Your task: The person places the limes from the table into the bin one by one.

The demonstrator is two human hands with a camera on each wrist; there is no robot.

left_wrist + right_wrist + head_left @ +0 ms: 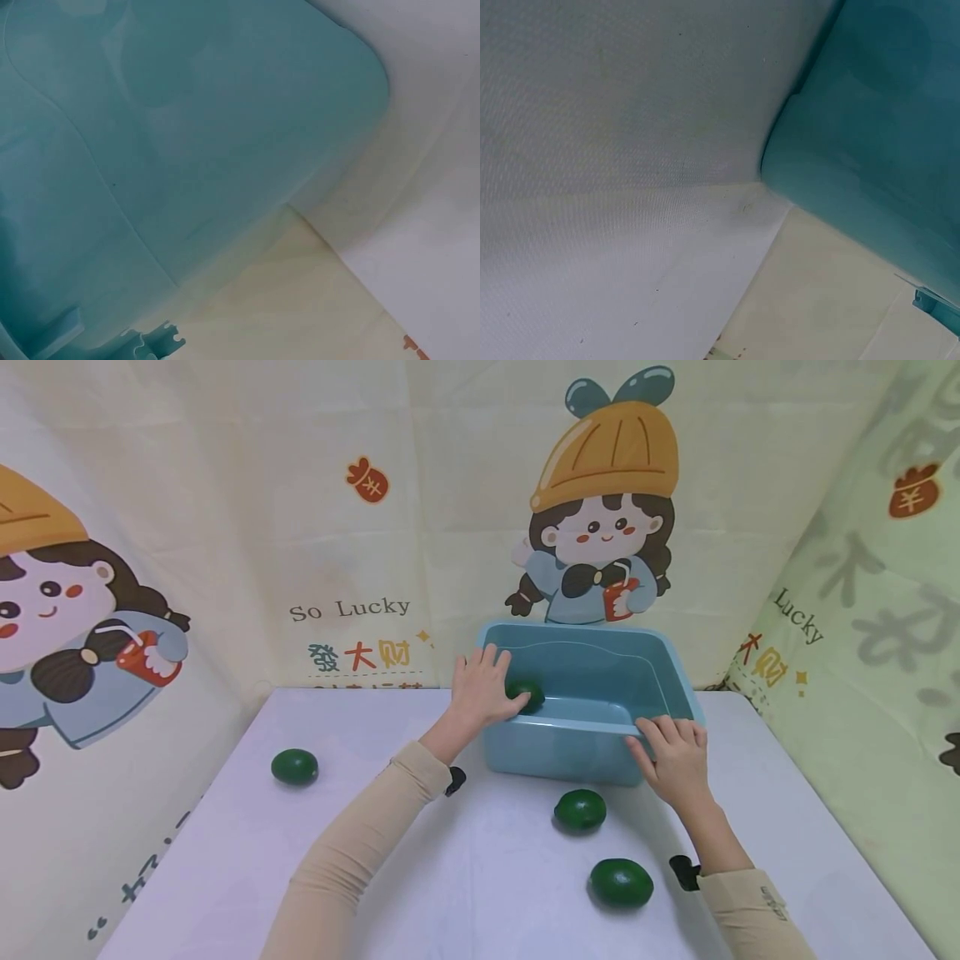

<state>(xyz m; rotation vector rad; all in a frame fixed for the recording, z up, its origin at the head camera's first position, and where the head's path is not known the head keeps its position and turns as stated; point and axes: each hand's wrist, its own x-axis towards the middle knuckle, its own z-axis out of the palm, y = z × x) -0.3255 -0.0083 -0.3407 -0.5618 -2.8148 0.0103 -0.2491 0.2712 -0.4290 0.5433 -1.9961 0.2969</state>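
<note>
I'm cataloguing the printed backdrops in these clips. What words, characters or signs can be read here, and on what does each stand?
"So Lucky": back curtain, above the table.
"發大财": same curtain, below it, in coloured characters; a further row beneath is cut off by the table edge, unreadable.
"羊": red pouch printed on the back curtain; a similar sign on the right curtain's pouch.
"Lucky": right curtain, partly cut off.
Large grey characters, right curtain: too blurred.
Tub, avocados: none.

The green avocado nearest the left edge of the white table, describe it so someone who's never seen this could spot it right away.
Start at the blue plastic tub at the back of the white table. Go left, past the left hand reaching into the tub, to the dark green avocado. It lies alone on the left; the other two loose ones sit before the tub.
</note>
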